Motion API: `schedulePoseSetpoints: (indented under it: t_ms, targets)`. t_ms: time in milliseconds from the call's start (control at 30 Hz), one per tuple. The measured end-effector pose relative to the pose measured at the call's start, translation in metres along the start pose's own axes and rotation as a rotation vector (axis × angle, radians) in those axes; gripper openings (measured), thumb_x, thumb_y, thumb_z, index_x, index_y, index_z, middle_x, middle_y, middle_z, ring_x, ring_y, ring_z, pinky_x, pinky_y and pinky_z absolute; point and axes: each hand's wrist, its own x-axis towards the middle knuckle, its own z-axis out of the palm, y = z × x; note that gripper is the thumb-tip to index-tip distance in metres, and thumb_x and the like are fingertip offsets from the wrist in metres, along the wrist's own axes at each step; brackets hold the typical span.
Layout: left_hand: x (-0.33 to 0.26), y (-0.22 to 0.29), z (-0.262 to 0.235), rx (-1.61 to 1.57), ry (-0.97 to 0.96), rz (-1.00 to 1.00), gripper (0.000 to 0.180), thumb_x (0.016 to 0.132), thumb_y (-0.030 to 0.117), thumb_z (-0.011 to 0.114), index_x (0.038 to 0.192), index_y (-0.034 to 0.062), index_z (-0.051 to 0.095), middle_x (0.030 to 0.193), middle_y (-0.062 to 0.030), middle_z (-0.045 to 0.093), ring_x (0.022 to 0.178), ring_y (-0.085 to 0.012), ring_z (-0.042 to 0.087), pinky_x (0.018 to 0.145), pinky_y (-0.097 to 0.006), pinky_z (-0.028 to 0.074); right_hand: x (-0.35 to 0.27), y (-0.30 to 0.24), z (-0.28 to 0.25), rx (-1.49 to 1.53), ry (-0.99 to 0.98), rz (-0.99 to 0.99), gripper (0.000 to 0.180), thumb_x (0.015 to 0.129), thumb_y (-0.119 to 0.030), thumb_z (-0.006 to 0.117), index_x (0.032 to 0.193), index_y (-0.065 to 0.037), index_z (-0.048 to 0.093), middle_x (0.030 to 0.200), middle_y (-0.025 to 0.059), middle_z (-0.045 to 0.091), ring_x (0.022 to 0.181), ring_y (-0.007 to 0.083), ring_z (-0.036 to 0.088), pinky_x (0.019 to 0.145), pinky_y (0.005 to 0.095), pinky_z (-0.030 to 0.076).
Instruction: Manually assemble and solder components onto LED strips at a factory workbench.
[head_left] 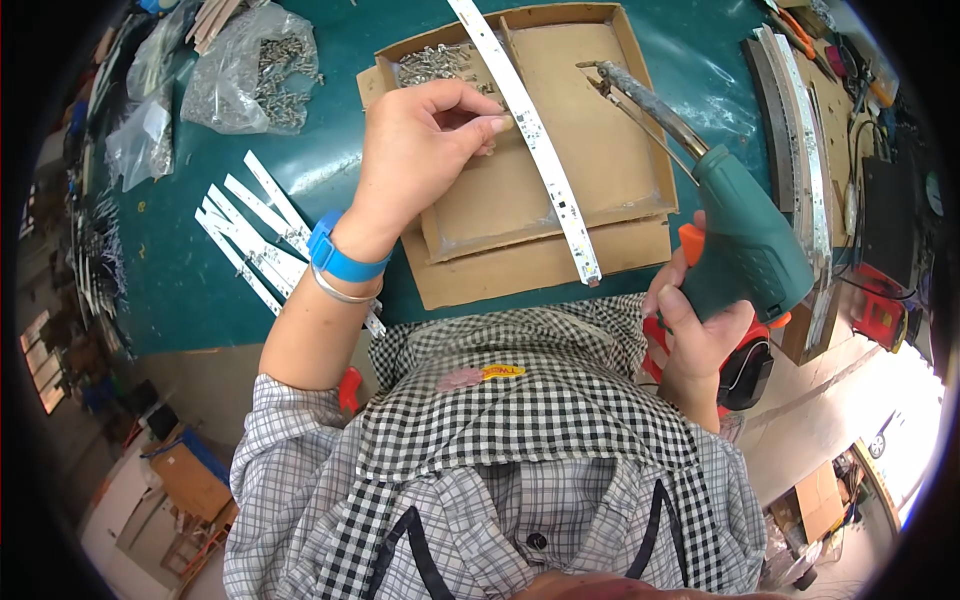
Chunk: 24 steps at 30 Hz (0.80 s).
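Note:
A long white circuit board strip (540,150) lies slanted across a shallow cardboard tray (600,240), small parts dotted along it. My left hand (415,140), a blue band on its wrist, is closed in a pinch beside the strip's left edge. Whatever sits between the fingertips is too small to name. In my right hand (690,330) is a green pistol-shaped soldering gun (745,225) with an orange trigger. Its dark bent tip points up and left, above the tray and apart from the strip. Small metal parts (435,65) are heaped in the tray's upper left corner.
Several white strips (255,225) lie fanned out on the green table (175,290) at left. A clear plastic bag (245,75) of metal parts stands behind them. More long strips (805,150) are stacked at the right, near pliers and cables. A red-and-black object hangs below my right hand.

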Motion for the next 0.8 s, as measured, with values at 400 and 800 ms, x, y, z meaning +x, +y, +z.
schedulePoseSetpoints:
  t_ms: [400,800]
  targets:
    - [-0.046,0.042,0.007,-0.813,-0.505,-0.486,0.014,0.089,0.001,0.067,0.103,-0.0015,0.065,0.085,-0.0057,0.068,0.067,-0.0075,0.061,0.058,-0.019,0.048,0.015,-0.008,0.012,0.099,-0.168,0.012,0.047,0.074,0.009,0.072,0.114,0.002,0.047,0.094,0.0127,0.058,0.077,0.0168,0.058,0.067,0.0304,0.050]
    - [-0.081,0.044,0.036,-1.135,-0.540,-0.743,0.010,0.092,0.006,0.066,0.095,-0.0032,0.064,0.082,-0.0083,0.064,0.063,-0.0090,0.050,0.050,-0.021,0.037,0.014,-0.002,0.003,-0.160,-0.513,-0.129,0.088,0.071,0.016,0.070,0.144,-0.005,0.025,0.089,0.0063,0.050,0.083,0.0246,0.066,0.075,0.0370,0.057]
